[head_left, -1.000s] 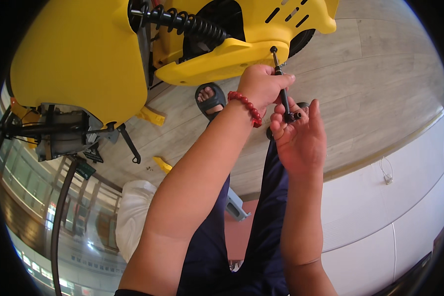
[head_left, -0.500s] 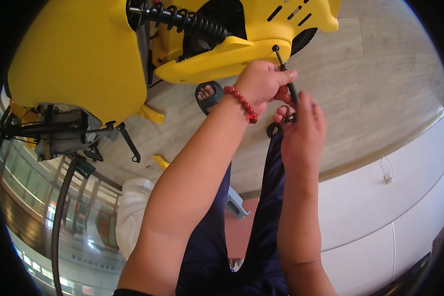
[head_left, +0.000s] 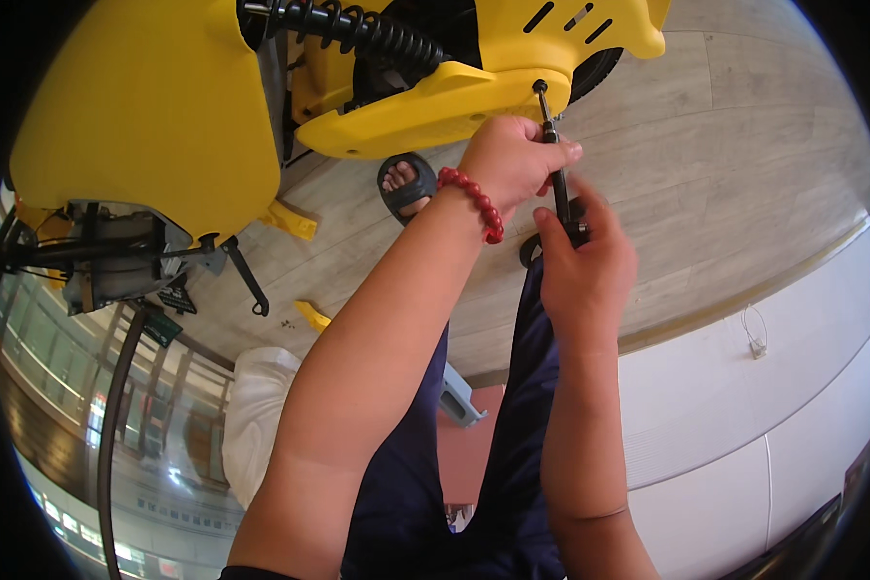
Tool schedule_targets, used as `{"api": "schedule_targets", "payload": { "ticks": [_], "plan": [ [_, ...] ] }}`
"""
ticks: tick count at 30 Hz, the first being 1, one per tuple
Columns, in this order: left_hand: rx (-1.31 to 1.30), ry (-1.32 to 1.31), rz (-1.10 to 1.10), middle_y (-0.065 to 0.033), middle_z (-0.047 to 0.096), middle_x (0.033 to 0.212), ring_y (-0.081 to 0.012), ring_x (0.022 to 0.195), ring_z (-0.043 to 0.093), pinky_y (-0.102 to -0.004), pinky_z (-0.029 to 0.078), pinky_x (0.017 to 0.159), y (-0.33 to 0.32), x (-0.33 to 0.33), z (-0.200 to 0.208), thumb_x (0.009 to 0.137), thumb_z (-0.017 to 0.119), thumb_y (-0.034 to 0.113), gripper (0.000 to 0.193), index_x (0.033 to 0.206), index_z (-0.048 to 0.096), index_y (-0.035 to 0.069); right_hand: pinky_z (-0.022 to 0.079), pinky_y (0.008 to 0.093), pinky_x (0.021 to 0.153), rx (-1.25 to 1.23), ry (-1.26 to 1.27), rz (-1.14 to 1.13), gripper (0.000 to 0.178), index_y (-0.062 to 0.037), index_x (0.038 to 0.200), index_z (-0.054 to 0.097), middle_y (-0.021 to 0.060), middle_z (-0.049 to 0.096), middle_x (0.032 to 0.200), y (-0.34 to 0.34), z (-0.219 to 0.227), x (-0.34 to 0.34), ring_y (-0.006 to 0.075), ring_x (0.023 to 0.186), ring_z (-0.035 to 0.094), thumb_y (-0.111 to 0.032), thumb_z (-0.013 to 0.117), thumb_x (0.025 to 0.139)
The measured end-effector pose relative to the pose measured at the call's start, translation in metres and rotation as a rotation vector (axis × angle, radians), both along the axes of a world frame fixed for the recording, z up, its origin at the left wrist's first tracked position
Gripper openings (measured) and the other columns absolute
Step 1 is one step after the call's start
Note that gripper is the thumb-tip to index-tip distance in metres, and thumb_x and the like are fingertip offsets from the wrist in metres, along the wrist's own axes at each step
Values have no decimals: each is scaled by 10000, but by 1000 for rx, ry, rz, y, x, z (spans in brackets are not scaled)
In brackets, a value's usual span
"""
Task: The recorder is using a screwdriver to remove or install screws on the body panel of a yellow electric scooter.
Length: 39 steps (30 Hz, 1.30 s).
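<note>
A slim socket wrench (head_left: 561, 184) with a dark grip and a metal shaft reaches up to a dark bolt hole (head_left: 539, 87) at the right end of a yellow body panel (head_left: 425, 108). My left hand (head_left: 517, 159), with red beads at the wrist, is closed round its shaft just below the panel. At the lower end of the tool, the thumb and fingers of my right hand (head_left: 590, 271) are around its black, wider end; the forefinger is slightly blurred. The exact shape of that end is partly hidden by my fingers.
Above the panel lies a black coil spring shock absorber (head_left: 367, 39); a tyre (head_left: 597, 75) shows at the right. A big yellow cover (head_left: 145, 126) fills the upper left. A sandalled foot (head_left: 406, 184) stands beneath. Yellow pieces (head_left: 311, 315) and a white cloth-like shape (head_left: 259, 416) lie lower left.
My right thumb and forefinger have shifted and spread round the lower end of the wrench, which has swung slightly left. My left hand keeps its hold on the shaft.
</note>
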<state>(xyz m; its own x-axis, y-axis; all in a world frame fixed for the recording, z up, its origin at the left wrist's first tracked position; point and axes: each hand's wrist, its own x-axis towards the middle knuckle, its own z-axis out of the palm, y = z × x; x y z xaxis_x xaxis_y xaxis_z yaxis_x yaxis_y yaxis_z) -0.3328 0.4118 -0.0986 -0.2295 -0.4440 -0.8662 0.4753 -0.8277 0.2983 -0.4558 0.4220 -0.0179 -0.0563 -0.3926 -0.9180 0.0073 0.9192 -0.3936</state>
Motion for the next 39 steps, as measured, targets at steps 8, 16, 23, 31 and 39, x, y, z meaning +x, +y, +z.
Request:
{"api": "schedule_targets", "payload": {
  "ticks": [8, 16, 23, 31, 39],
  "plan": [
    [1, 194, 151, -28, 606, 779, -116, 688, 566, -256, 477, 632, 3, 6, -2, 856, 690, 180, 173, 858, 630, 18, 497, 212, 569, 426, -773, -749, 448, 25, 1130, 522, 92, 604, 866, -2, 6, -15, 143, 726, 583, -392, 455, 981],
    [54, 126, 97, -21, 604, 774, -117, 682, 575, -279, 497, 663, -4, 9, 2, 877, 661, 186, 165, 884, 634, 23, 395, 231, 535, -383, 609, 641, 342, -7, 1046, 631, 0, 486, 587, 10, 5, 20, 69, 536, 443, -163, 747, 765],
    [2, 130, 116, -24, 612, 753, -113, 656, 562, -273, 481, 647, -2, 17, -2, 878, 654, 173, 158, 839, 638, 21, 426, 252, 540, 149, -88, -328, 451, 41, 1092, 559, 14, 550, 713, 15, 5, 8, 126, 553, 497, -386, 485, 969],
    [17, 182, 111, 3, 602, 791, -85, 705, 553, -240, 465, 658, 0, 11, -1, 884, 652, 165, 132, 916, 638, 38, 454, 281, 546, 89, -93, 6, 365, 37, 1084, 566, 26, 572, 700, 2, 2, -1, 146, 590, 535, -304, 520, 960],
    [-13, 121, 146, -35, 612, 769, -114, 638, 557, -252, 473, 605, 2, 6, -1, 834, 694, 110, 129, 862, 631, 0, 493, 281, 618, 78, -287, -314, 430, 49, 1136, 532, 22, 522, 756, 11, 10, 4, 115, 648, 518, -345, 435, 996]
  ]
}}
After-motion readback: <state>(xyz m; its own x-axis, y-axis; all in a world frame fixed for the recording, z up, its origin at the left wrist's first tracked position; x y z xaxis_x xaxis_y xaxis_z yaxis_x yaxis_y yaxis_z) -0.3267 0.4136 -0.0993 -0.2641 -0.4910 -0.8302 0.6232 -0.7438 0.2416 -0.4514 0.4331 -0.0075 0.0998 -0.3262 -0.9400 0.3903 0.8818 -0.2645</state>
